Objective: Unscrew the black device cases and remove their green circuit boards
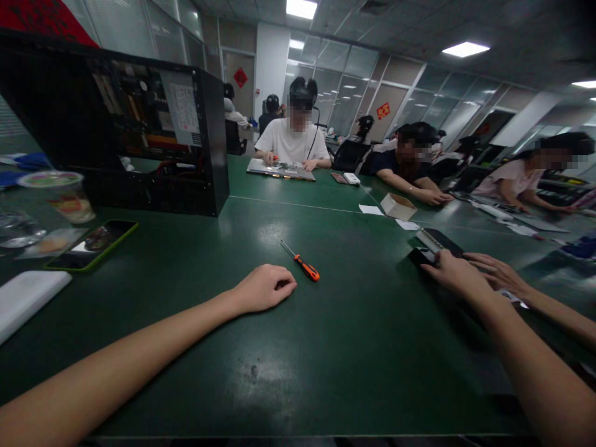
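My left hand rests on the green table, its fingers curled into a loose fist with nothing visible in them. An orange-handled screwdriver lies just beyond its knuckles, untouched. My right hand reaches out to the right, with the fingers stretched flat onto the near edge of a black flat device that has a silvery part on top. Another person's hand lies right beside mine on the same device.
An open black computer case stands at the back left. A phone in a green case, a sealed drink cup and a white pad lie at the left. A small cardboard box and paper slips sit farther back. Several people work across the table.
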